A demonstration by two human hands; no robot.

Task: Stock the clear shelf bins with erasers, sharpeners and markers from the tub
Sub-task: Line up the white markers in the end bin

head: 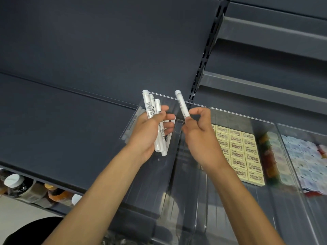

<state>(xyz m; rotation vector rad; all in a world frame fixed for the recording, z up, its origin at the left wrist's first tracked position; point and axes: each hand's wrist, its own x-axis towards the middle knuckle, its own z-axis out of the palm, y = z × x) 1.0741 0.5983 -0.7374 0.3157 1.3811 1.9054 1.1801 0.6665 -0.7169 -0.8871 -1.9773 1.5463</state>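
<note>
Dark grey shelf (62, 129) slants from the left edge down across the middle of the frame. Sitting right on it, side by side in the lower right: centre bin (194, 103), next bin (247, 116) to its right, last bin (300, 127) at the right edge. All clear plastic.

Hidden or unclear
The right hand (200, 138) covers the lower end of the single marker (181, 105); print on the bundle of markers (150, 106) is too small to read; the rightmost bin (300, 129) runs off the edge; the shelf (53, 129) half hides the bottles (17, 186).
</note>
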